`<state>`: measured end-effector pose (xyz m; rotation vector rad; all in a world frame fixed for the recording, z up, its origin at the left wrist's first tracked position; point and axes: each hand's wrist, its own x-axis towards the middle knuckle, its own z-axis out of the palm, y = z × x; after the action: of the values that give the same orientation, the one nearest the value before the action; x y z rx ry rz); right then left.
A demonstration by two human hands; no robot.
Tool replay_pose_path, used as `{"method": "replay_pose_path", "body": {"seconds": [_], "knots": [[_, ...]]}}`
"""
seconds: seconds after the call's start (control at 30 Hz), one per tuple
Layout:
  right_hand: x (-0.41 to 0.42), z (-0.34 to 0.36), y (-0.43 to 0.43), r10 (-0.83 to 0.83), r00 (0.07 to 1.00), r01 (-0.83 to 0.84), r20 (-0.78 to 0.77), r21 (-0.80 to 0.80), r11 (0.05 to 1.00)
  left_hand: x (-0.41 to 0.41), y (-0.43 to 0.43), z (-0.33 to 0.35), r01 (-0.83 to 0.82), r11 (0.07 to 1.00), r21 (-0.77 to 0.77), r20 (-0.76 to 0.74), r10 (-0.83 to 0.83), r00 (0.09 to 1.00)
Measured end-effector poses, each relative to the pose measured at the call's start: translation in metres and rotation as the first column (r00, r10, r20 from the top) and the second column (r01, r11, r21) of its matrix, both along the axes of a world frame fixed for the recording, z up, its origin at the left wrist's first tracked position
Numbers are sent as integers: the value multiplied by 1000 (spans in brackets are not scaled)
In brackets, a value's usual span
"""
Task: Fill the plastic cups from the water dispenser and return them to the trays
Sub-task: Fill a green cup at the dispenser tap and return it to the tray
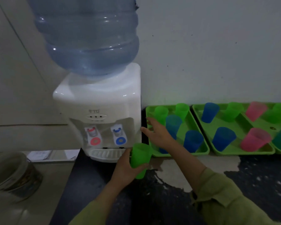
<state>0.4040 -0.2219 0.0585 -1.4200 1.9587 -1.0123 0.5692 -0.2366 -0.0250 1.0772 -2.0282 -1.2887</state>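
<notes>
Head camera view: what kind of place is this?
Probably a refreshment corner in an office or canteen: a countertop water dispenser topped by a large water bottle, with green trays of coloured plastic cups beside it.

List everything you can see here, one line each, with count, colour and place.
water dispenser: one, white, counter's left end
water bottle: one, blue, atop the dispenser
taps: two, red left, blue right
trays: three, green, right of dispenser, rightmost cut off
cups: about twelve, green, blue, pink, in trays
held cup: one, green, before the dispenser
counter: one, dark, worn
left hand: grips held cup
right hand: open, over nearest tray
</notes>
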Motion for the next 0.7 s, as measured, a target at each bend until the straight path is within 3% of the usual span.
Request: {"method": "replay_pose_path", "body": {"seconds": [0.23,0.7], "knots": [[34,2,-25,-14,1000,15,22,-49,999,43,-24,-22,-156,986,59,95,150,984],[37,-9,-31,-62,998,65,26,-123,990,41,-70,-19,-198,977,83,-33,201,979]]}}
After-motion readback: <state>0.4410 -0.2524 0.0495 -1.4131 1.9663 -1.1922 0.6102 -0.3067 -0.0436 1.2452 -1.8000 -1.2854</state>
